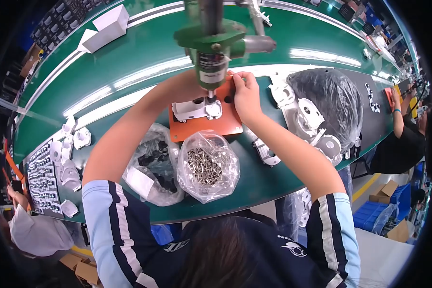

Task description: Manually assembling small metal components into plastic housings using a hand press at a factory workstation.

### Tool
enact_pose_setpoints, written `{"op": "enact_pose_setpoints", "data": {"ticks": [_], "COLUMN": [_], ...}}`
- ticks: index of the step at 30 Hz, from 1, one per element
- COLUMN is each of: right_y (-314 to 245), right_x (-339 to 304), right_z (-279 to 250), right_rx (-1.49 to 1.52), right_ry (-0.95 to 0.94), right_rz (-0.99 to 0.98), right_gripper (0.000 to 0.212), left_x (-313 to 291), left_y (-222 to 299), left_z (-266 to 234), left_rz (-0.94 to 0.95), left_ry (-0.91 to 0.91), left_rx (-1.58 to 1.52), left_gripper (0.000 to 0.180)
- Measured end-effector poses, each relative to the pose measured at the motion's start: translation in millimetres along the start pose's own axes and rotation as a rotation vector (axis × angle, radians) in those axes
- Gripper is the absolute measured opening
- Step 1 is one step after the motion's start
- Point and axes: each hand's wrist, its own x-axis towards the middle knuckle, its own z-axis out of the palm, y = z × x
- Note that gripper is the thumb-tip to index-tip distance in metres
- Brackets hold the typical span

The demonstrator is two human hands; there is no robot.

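A green power screwdriver (212, 60) hangs upright in front of me, its bit coming down on a white moulded part (197, 110). That part lies on an orange fixture plate (206, 129). My left forearm reaches behind the screwdriver, so the fingers of my left hand (191, 82) are hidden. At the plate's far right edge is my right hand (247, 96), thumb and fingers bent together; what they pinch is too small to tell. Closer to me, a clear plastic bag (209, 189) holds many loose metal screws (205, 165).
Left of the screws lies a clear bag with black pieces (156, 156). Rows of small metal parts (43, 177) and white housings (69, 175) sit far left. At right, a dark plastic bag (329, 96) lies beside more white housings (309, 114). Co-workers are at both sides.
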Motion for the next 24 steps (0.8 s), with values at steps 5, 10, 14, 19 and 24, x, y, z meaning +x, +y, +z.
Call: {"op": "enact_pose_setpoints", "data": {"ticks": [5,10,14,19,24], "right_y": [8.3,-9.6,-38.4,-45.0,-20.0], "right_x": [7.6,1.3,-12.4,-28.7,-22.9], "right_z": [5.8,-12.6,-25.0,-8.5,13.3], "right_rx": [0.006,0.086,-0.113,-0.257,-0.400], "right_ry": [-0.068,-0.124,-0.211,-0.318,-0.316], "right_rz": [-0.023,-0.016,-0.169,-0.240,-0.254], "right_gripper": [0.014,0.012,0.017,0.017,0.018], "left_x": [-8.4,-8.9,-17.0,-26.5,-91.1], "left_y": [-22.6,-10.3,-3.3,-38.6,-34.1], "left_z": [-3.7,-3.4,-4.5,9.3,29.1], "left_rz": [0.013,-0.104,-0.055,-0.056,0.124], "left_ry": [0.033,0.030,0.058,0.394,0.634], "left_rx": [-0.027,0.045,-0.005,-0.029,0.179], "left_gripper": [0.014,0.005,0.010,0.023,0.021]}}
